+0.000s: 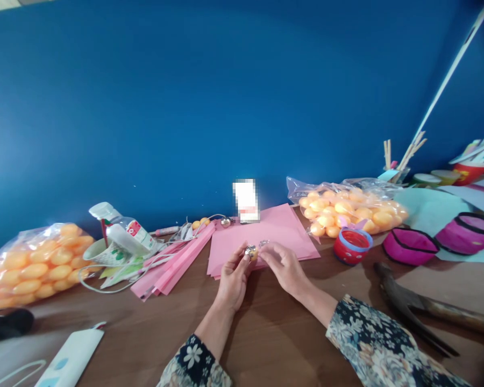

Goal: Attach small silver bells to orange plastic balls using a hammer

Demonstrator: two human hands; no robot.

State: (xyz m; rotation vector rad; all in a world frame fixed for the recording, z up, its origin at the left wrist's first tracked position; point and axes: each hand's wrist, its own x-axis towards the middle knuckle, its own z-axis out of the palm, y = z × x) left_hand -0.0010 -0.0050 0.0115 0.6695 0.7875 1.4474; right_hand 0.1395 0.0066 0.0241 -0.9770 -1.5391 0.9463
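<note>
My left hand (233,280) pinches a small shiny ball (250,250), silvery on top with orange-yellow showing low on its right side. Close by on the right, my right hand (289,273) has its thumb and fingers together at a thin, crinkled silvery scrap (263,243) that looks like foil. Both hands are above the near edge of a stack of pink paper sheets (270,228). Another silver ball (225,222) lies by the stack's far left corner.
Bags of orange balls (36,263) (347,209) flank the work area. Left are a plastic bottle (135,231), pink strips (177,263), a white cable and a white power strip (72,355). Right are a red cup (350,252), magenta pouches (409,247) and a wooden-handled hammer (447,312). A blue wall rises behind.
</note>
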